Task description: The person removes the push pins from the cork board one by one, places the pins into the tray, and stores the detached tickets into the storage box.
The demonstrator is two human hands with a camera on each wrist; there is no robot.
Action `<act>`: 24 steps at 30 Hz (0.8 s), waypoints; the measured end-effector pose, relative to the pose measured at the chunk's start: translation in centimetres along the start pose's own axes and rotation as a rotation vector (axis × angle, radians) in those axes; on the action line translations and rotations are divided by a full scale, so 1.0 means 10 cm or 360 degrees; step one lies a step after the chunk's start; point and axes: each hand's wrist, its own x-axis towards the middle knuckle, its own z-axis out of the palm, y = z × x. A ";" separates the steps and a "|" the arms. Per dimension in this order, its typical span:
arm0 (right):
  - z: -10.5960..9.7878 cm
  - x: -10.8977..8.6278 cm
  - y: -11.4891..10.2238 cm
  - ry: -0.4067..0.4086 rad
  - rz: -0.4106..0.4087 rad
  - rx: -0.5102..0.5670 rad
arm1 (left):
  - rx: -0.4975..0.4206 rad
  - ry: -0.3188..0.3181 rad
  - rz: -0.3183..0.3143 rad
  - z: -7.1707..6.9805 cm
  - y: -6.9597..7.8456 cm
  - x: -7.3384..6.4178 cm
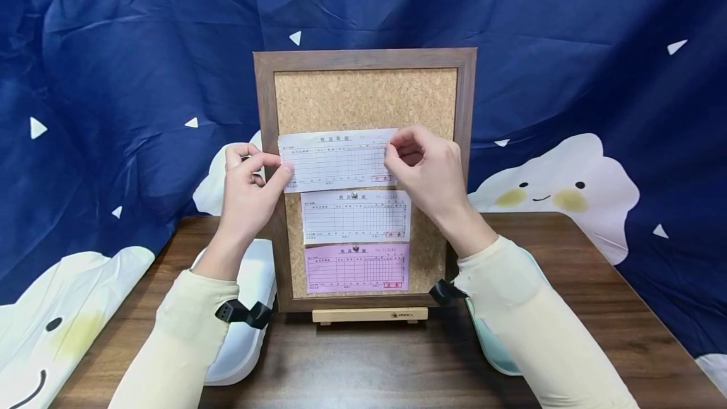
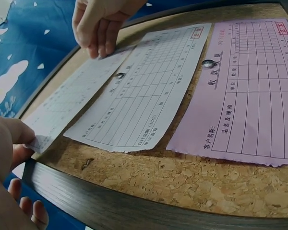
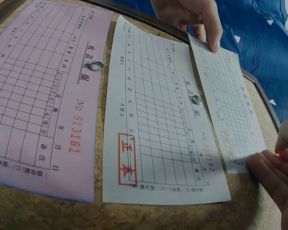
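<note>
The left hand [image 1: 250,185] pinches the left end of the upper white receipt [image 1: 335,163], its thumb on the paper's face and the gap at its fingertips closed down to the sheet. The right hand [image 1: 428,166] has its fingers curled in tightly and grips the right end; a small reddish spot beside its thumb in the right wrist view is too unclear to identify. The receipt lies directly between the 2 hands, so neither is nearer. Its long axis runs from hand to hand, almost level, with the right end slightly higher, and no pin shows in it.

Just below is the middle white receipt [image 1: 356,219], with 1 silver pushpin [image 1: 354,194] at its top centre. Under that hangs the pink receipt [image 1: 341,269], also with 1 pushpin [image 1: 356,248]. The upper sheet sits further left than these 2, its left edge close to the brown frame [image 1: 363,59] of the corkboard [image 1: 363,100].

The board stands on a pale wooden stand [image 1: 363,315] on the table [image 1: 363,365], with a white container [image 1: 244,352] to the left and a mint-green container [image 1: 496,355] to the right, each partly behind a forearm.
</note>
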 end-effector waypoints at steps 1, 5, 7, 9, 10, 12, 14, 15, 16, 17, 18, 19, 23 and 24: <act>-0.01 0.00 0.00 -0.0002 0.0000 0.0002 | -0.0001 0.0002 -0.0001 -0.01 0.00 0.00; -0.03 -0.01 0.02 0.0013 0.0019 0.0006 | -0.0013 0.0012 -0.0005 -0.03 0.01 -0.01; -0.05 -0.02 0.02 0.0021 0.0033 0.0015 | -0.0018 0.0021 -0.0012 -0.04 0.01 -0.01; -0.06 -0.03 0.03 0.0020 0.0047 0.0026 | -0.0027 0.0034 -0.0018 -0.06 -0.01 -0.02; -0.07 -0.03 0.03 0.0024 0.0058 0.0033 | -0.0034 0.0041 -0.0021 -0.07 -0.01 -0.02; -0.08 -0.04 0.03 0.0026 0.0073 0.0043 | -0.0053 0.0059 -0.0016 -0.08 -0.03 -0.02; -0.09 -0.04 0.04 0.0030 0.0076 0.0035 | -0.0068 0.0079 -0.0006 -0.09 -0.03 -0.02; -0.10 -0.04 0.04 0.0033 0.0077 0.0032 | -0.0076 0.0089 -0.0002 -0.10 -0.04 -0.02; -0.11 -0.04 0.05 0.0037 0.0077 0.0029 | -0.0087 0.0099 0.0001 -0.10 -0.04 -0.02; -0.11 -0.04 0.06 0.0038 0.0073 0.0023 | -0.0098 0.0106 0.0004 -0.11 -0.04 -0.03; -0.12 -0.04 0.07 0.0043 0.0072 0.0022 | -0.0107 0.0112 0.0005 -0.11 -0.04 -0.03; -0.13 -0.04 0.07 0.0048 0.0067 0.0019 | -0.0113 0.0117 0.0010 -0.12 -0.05 -0.03; -0.16 -0.06 0.11 0.0067 0.0064 0.0022 | -0.0134 0.0140 0.0037 -0.15 -0.07 -0.02; -0.17 -0.06 0.11 0.0066 0.0060 0.0023 | -0.0136 0.0146 0.0045 -0.16 -0.07 -0.02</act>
